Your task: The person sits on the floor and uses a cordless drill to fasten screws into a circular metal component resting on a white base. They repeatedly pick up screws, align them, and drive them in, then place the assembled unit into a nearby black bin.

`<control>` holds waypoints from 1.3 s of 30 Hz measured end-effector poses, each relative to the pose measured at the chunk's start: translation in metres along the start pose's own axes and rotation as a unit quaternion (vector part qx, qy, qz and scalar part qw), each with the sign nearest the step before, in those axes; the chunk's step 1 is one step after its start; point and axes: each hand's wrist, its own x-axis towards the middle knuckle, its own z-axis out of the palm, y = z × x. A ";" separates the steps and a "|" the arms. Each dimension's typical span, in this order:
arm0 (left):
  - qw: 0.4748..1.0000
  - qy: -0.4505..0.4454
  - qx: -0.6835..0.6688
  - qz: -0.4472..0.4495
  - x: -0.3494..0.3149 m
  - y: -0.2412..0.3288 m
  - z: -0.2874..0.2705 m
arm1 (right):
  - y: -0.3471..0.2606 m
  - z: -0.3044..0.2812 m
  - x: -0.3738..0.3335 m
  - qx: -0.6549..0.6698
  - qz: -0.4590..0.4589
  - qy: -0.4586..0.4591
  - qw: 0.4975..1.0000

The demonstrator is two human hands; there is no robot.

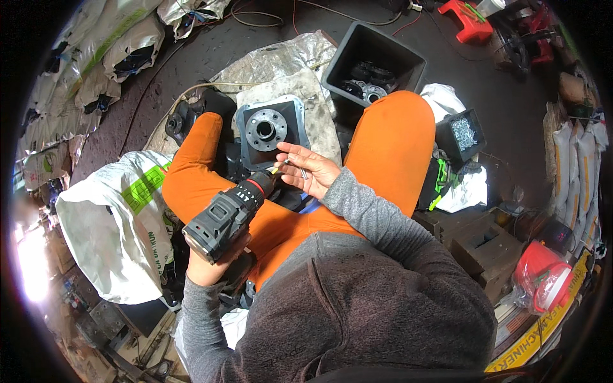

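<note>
In my left hand (205, 271) is the grip of a dark cordless drill (223, 217) with a red ring behind its chuck. The drill points up and right, toward my right hand (313, 171). My right hand pinches small silver screws (302, 172) beside the bit's tip; whether one sits on the bit I cannot tell. Just beyond both hands lies a round metal flange (253, 122) with holes around its centre. It rests on a black square part (295, 121) with a pale rim, which stands on a stained cloth between my orange-clad legs.
A deep grey bin (332, 78) beyond my right knee holds similar round metal parts. Right of that knee, a small dark box (464, 132) contains many screws. A white sack (105, 236) stands at left; a red plastic-wrapped item (536, 271) lies at right.
</note>
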 end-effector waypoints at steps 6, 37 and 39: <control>0.995 -0.015 0.099 0.018 0.004 0.008 -0.005 | 0.001 0.001 0.003 -0.051 0.011 0.033 0.998; 0.994 -0.004 0.098 -0.046 0.080 -0.004 -0.042 | -0.011 -0.030 0.110 -0.486 -0.223 0.362 0.764; 0.993 -0.018 0.107 -0.055 0.087 -0.002 -0.041 | -0.009 -0.032 0.107 -0.505 -0.212 0.353 0.759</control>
